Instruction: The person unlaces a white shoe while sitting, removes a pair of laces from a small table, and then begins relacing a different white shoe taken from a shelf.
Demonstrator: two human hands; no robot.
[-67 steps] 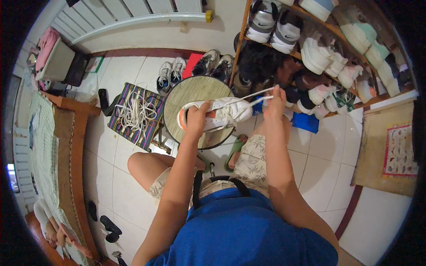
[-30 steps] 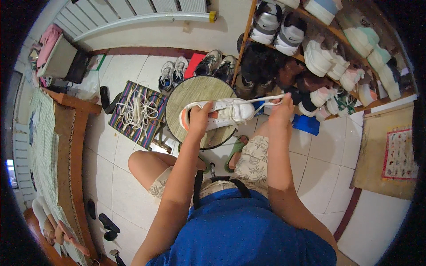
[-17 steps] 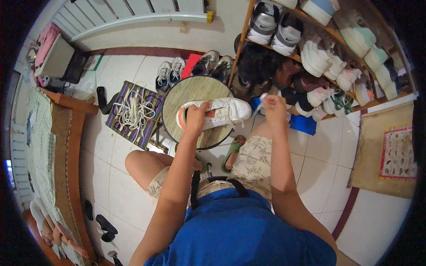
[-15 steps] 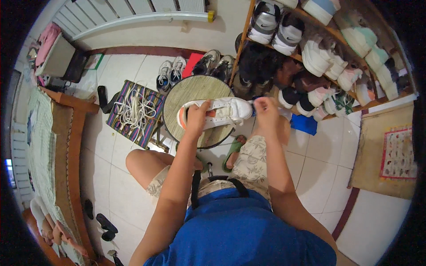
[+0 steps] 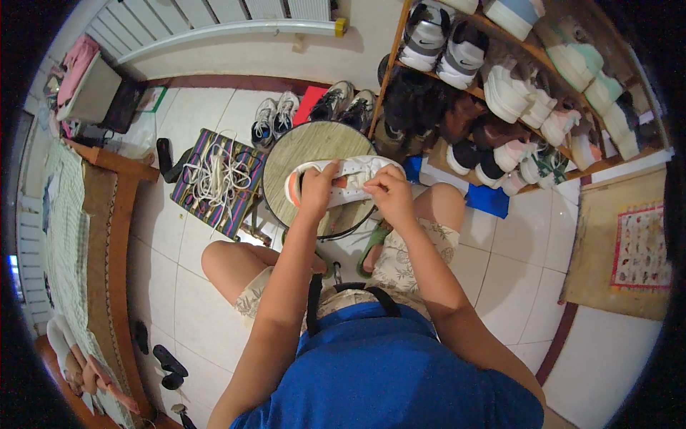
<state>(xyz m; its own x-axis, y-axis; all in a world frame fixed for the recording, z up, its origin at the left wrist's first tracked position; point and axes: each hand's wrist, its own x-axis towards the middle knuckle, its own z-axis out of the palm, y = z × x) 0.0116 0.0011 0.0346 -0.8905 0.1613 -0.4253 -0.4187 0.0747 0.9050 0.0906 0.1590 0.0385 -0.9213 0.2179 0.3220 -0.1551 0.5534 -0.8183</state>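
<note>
A white sneaker (image 5: pixel 350 170) with an orange heel and lining lies over the round wood-patterned stool top (image 5: pixel 300 139), its toe to the right. My left hand (image 5: pixel 319 187) grips the sneaker near its opening, thumb on the upper. Over the front of the shoe, my right hand (image 5: pixel 389 191) has its fingers bent and pinched at the lacing area; the lace itself is mostly hidden by them. A heap of white shoelaces (image 5: pixel 218 175) rests on a striped folding stool (image 5: pixel 246 159) to the left.
Pairs of sneakers (image 5: pixel 275 118) stand behind the round stool, near a red sheet (image 5: pixel 307 104). A wooden shoe rack (image 5: pixel 529 121) full of shoes rises at the right. A blue item (image 5: pixel 488 201) lies below it. At left is a bed (image 5: pixel 107 250); dark slippers (image 5: pixel 171 361) lie beside it.
My right hand has come in from right of the toe to the shoe's lacing area, its fingers now bent against it. My left hand keeps its hold on the sneaker.
</note>
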